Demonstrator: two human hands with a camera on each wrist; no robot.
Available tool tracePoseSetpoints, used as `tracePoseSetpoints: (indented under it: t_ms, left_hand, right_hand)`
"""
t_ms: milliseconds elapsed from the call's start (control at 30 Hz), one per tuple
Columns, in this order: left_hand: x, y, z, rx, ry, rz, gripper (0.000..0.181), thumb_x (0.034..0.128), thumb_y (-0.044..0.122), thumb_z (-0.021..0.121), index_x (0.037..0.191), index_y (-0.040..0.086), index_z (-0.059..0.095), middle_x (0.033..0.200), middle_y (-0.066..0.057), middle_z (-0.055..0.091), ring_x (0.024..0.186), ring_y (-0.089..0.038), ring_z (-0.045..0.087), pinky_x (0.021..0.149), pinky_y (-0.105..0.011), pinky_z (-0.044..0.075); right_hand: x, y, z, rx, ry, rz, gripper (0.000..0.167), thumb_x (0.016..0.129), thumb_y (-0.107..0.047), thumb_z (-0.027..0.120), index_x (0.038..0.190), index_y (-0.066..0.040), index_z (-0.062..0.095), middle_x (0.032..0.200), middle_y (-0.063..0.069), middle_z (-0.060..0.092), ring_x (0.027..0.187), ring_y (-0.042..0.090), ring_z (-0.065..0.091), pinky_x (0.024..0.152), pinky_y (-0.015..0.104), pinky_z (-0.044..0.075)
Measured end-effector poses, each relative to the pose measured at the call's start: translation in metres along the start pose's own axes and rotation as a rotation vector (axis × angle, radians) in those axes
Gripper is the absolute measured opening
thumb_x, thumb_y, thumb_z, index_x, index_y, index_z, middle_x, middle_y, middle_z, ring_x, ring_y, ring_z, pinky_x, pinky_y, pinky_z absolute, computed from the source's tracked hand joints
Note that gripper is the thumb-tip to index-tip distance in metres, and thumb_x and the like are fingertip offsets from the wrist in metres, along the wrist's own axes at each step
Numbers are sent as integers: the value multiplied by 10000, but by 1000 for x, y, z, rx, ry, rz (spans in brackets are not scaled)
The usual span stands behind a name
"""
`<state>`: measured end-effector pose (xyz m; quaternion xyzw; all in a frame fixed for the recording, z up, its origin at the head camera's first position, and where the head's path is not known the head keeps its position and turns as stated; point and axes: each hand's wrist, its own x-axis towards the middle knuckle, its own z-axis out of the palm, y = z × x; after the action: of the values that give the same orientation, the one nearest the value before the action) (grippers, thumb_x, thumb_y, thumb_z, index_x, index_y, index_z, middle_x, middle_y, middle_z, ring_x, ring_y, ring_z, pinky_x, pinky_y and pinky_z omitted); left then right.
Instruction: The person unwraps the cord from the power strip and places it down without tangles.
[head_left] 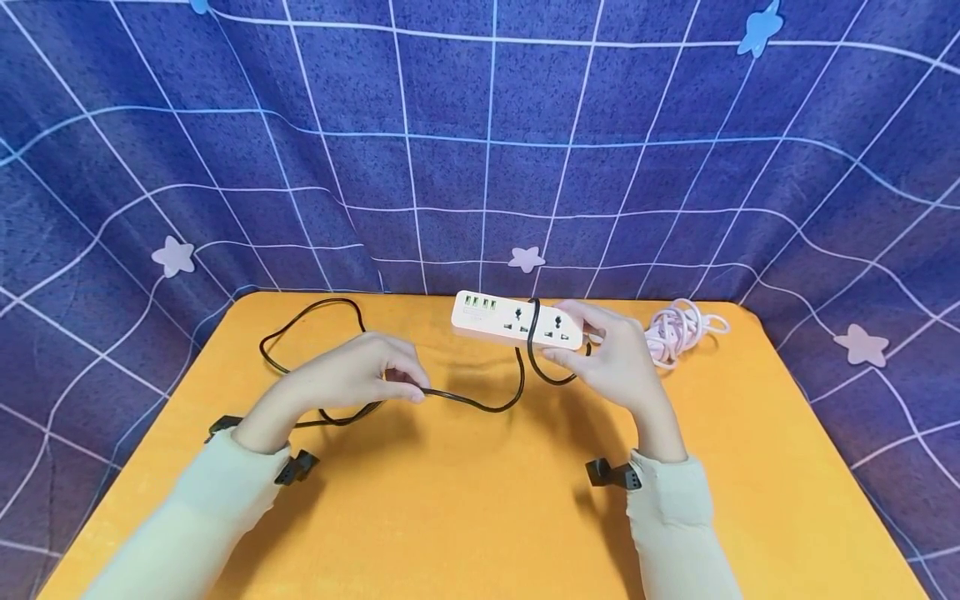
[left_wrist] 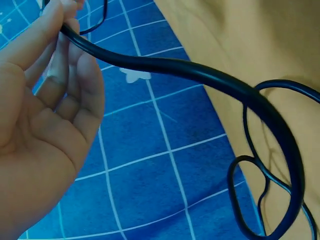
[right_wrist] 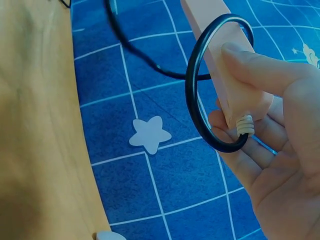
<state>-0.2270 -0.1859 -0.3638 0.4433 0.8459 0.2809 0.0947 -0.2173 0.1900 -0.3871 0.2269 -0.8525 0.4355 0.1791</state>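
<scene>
My right hand (head_left: 611, 350) grips the right end of a white power strip (head_left: 487, 321), holding it above the table. In the right wrist view the thumb presses on one face of the power strip (right_wrist: 232, 80), and the fingers lie behind it. A black cord (head_left: 480, 406) leaves that end through a ribbed collar and loops once around the strip. My left hand (head_left: 360, 371) pinches the cord between thumb and fingertips, to the left of the strip. From there the cord (left_wrist: 200, 75) trails in loose loops, some lying on the table.
A bundled white cord (head_left: 678, 332) lies at the table's back right, behind my right hand. The orange table (head_left: 465, 508) ends at a blue grid-patterned curtain (head_left: 450, 183) with star shapes. Both wrists wear small black devices.
</scene>
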Motion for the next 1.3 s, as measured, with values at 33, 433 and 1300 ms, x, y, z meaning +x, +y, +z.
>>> tracePoseSetpoints:
  t_ms: [33, 433, 1300]
  left_hand:
    - [0, -2, 1, 5, -5, -16, 39, 971, 259, 796, 982, 291, 815, 851, 165, 639, 772, -39, 583, 695, -242, 519]
    - [10, -27, 17, 18, 4, -190, 56, 961, 263, 808, 957, 207, 813, 857, 160, 693, 764, -68, 618, 711, -285, 537]
    - [19, -64, 21, 138, 276, -310, 131, 1034, 223, 722, 1109, 149, 799, 952, 37, 761, 788, -113, 643, 774, -397, 535]
  right_hand:
    - [0, 0, 0, 3, -1, 0, 497, 805, -199, 958, 1260, -189, 757, 1123, -64, 775, 1074, 133, 729, 951, 363, 600]
    - [0, -3, -1, -4, 2, -33, 522, 800, -192, 960, 1280, -171, 757, 1160, -37, 778, 1082, 157, 734, 937, 369, 604]
    - [-3, -9, 0, 39, -88, -10, 552, 789, -214, 970, 1295, -193, 752, 1272, -35, 756, 1151, 184, 724, 985, 419, 574]
